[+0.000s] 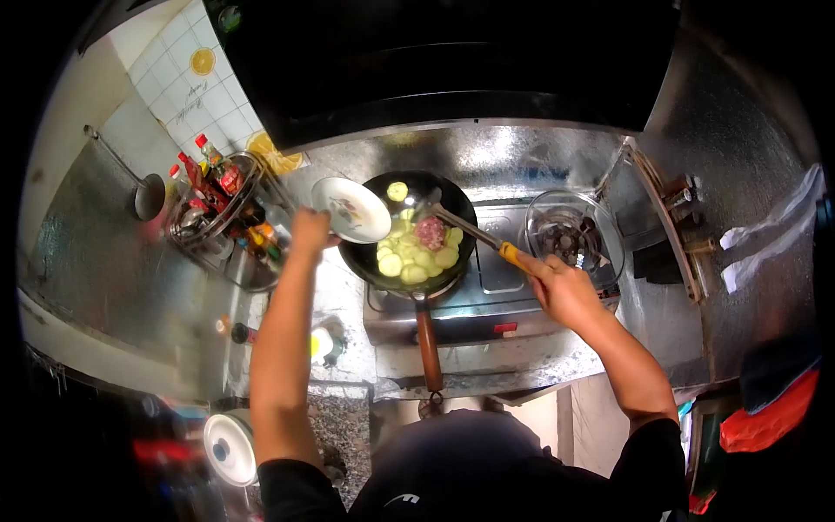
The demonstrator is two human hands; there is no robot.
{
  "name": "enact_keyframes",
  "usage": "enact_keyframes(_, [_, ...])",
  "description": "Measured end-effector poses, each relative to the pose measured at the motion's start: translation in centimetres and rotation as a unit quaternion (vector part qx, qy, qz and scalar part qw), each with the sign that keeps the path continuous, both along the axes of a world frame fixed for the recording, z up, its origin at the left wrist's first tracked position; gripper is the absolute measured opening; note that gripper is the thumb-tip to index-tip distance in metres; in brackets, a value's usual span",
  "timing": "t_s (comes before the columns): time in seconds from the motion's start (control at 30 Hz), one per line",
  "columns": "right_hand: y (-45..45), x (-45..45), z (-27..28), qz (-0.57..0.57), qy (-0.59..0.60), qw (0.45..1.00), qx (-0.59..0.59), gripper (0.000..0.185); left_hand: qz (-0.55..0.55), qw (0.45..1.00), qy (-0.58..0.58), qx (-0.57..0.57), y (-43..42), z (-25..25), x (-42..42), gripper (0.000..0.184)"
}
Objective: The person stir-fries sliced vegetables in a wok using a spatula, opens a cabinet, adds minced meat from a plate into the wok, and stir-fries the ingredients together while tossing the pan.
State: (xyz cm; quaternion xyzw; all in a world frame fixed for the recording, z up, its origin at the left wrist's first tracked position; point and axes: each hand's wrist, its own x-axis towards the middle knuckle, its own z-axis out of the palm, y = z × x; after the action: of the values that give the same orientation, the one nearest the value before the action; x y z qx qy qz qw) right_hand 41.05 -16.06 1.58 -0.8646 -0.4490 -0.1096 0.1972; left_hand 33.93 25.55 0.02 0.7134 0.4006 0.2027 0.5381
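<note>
Firmly, the fingers of the right hand (561,287) wrap around the yellow grip of a long-handled spatula (474,228). The left hand (311,230) pinches the near-left rim of a white dish (355,209), though exactly how its fingers meet beneath that rim cannot be told. The dish is tilted over the left side of a dark frying pan (454,196), its patterned inside showing. The spatula slants down to the left, its metal head inside the pan. There, pale green slices (416,265) lie heaped, one more sitting apart near the far wall, and a clump of pink meat (430,231) rests on the heap beside the spatula's head. The pan sits on the left side of a stove (500,300), wooden handle toward the person. Farther out, bottles (228,178) crowd together at the left, near a ladle (150,197) against the wall, and a dark range hood (470,74) spans the back.
</note>
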Motion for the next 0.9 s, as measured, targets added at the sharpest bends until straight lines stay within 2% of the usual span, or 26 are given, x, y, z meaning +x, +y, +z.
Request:
enact_keyframes(0.07, [-0.3,0.9,-0.1,0.009,0.031,0.999,-0.001,0.037,0.028,0.990,-0.126,-0.055,-1.9,0.9,-3.4,0.021])
enact_keyframes(0.13, [0.2,1.8,-1.2,0.017,0.066,0.998,-0.004,0.037,0.074,0.978,-0.171,-0.091,-2.8,0.3,-6.5,0.018])
enact_keyframes(0.2, [1.5,3.0,-3.1,0.033,0.241,0.970,0.001,0.035,0.115,0.963,-0.209,-0.123,-5.7,0.0,-10.7,0.016])
enact_keyframes(0.23, [1.2,3.4,-3.1,0.043,0.240,0.970,-0.002,0.035,0.125,0.952,-0.248,-0.131,-7.0,-0.5,-13.0,0.038])
enact_keyframes(0.27, [0.5,4.1,-3.1,0.055,0.218,0.974,0.027,0.035,0.160,0.945,-0.242,-0.149,-8.3,-0.9,-15.3,0.036])
enact_keyframes(0.3, [-0.2,4.6,-2.8,0.066,0.200,0.976,0.055,0.036,0.164,0.928,-0.290,-0.169,-10.1,-1.1,-18.0,0.035])
enact_keyframes(0.33, [-1.4,4.4,0.1,0.010,0.273,0.962,0.011,0.037,0.208,0.917,-0.304,-0.154,-11.9,-1.6,-20.3,0.034])
enact_keyframes(0.43, [-1.9,5.5,0.1,0.048,0.238,0.970,0.001,0.037,0.281,0.891,-0.319,-0.161,-17.8,-1.2,-26.9,0.037])
enact_keyframes(0.57, [1.4,5.8,-3.3,0.065,0.246,0.967,-0.031,0.037,0.375,0.838,-0.383,-0.104,-23.6,-3.0,-35.2,0.041])
enact_keyframes(0.6, [1.2,6.0,-3.5,0.098,0.193,0.976,-0.009,0.036,0.397,0.832,-0.378,-0.090,-24.7,-3.7,-37.8,0.041])
enact_keyframes(0.67, [-0.1,5.1,-1.0,0.086,0.210,0.974,-0.005,0.035,0.445,0.807,-0.383,-0.055,-27.3,-4.5,-42.5,0.043])
enact_keyframes(0.77, [0.3,3.6,-1.1,0.050,0.245,0.967,-0.044,0.035,0.514,0.772,-0.373,-0.010,-29.8,-7.2,-49.6,0.029])
enact_keyframes(0.8, [0.0,5.4,-4.5,0.065,0.220,0.971,-0.067,0.034,0.550,0.758,-0.351,-0.021,-30.5,-8.5,-52.2,0.024])
enact_keyframes(0.87, [1.6,3.4,-3.4,0.112,0.170,0.979,-0.027,0.033,0.627,0.696,-0.349,0.005,-32.6,-11.2,-57.2,0.014])
enact_keyframes(0.9, [1.8,5.0,-4.9,0.090,0.233,0.968,-0.018,0.033,0.663,0.664,-0.346,0.019,-33.7,-12.5,-59.6,0.009])
